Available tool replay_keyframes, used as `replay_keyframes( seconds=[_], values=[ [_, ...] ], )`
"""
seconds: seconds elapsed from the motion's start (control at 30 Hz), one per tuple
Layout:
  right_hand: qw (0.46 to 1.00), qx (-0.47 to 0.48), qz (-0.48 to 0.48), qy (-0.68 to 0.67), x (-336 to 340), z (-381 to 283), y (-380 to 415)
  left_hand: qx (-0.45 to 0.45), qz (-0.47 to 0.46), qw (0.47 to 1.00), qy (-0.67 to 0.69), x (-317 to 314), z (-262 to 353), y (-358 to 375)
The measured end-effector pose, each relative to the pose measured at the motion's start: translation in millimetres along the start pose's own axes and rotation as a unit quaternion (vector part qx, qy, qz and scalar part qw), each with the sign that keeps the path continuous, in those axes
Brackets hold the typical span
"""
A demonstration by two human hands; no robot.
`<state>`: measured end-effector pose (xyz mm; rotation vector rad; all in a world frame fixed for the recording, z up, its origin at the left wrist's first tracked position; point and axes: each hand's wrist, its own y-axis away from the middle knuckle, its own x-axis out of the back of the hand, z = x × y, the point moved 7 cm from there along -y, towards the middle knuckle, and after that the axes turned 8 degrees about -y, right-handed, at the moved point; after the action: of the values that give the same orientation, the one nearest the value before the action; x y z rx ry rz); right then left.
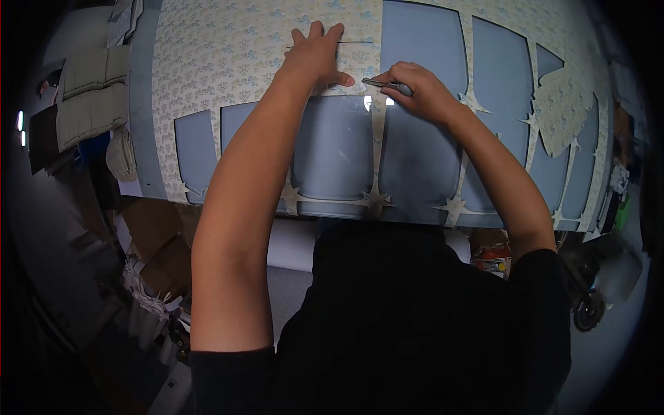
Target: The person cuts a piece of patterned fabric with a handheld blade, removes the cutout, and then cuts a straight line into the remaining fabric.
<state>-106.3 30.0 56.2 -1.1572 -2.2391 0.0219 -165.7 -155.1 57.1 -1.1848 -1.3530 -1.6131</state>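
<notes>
My left hand [318, 59] presses down on a patterned cream sheet [228, 55], its fingers spread and the thumb pointing right. A thin dark line [356, 43] runs across the sheet by the fingertips. In my right hand [422, 90] is a slim grey-handled knife [387, 86], its metal tip angled left onto the sheet, close to my left thumb. Small pale glare spots show just below the tip. Large cut-out gaps in the sheet leave narrow strips and star-shaped joints, with the blue-grey table surface [422, 152] showing through.
A loose patterned piece [561, 111] lies over the gaps at the right. Stacked beige pads [93, 97] are left of the table. Below the near edge are cardboard [149, 221] and a white roll [287, 243]. A black wheel [589, 310] stands at lower right.
</notes>
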Motion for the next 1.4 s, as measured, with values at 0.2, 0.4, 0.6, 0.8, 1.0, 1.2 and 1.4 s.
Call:
replay_keyframes(
  seconds=[0.2,0.4,0.6,0.8,1.0,1.2,1.4],
  values=[
    [0.964,-0.19,0.184,-0.033,-0.6,-20.5,20.1,-0.042,-0.068,0.988,-0.132,18.6,12.3,-8.6],
    [0.866,-0.342,0.363,0.04,-38.5,-47.9,34.3,-0.055,-0.092,0.987,-0.12,17.8,17.5,-32.1],
    [0.812,-0.343,0.461,0.102,-58.1,-65.0,29.3,-0.055,-0.116,0.977,-0.17,21.2,25.4,-38.8],
    [0.789,-0.39,0.457,0.131,-60.0,-69.6,23.6,-0.101,-0.111,0.98,-0.13,11.4,33.0,-48.2],
    [0.791,-0.427,0.401,0.179,-57.4,-73.9,5.4,-0.119,-0.072,0.981,-0.136,9.9,32.9,-46.6],
    [0.775,-0.443,0.395,0.217,-55.6,-70.0,-0.8,-0.127,-0.072,0.98,-0.135,8.5,34.1,-46.4],
    [0.797,-0.411,0.395,0.201,-51.2,-63.3,4.3,-0.126,-0.08,0.981,-0.122,10.5,33.9,-43.9]
  ],
)
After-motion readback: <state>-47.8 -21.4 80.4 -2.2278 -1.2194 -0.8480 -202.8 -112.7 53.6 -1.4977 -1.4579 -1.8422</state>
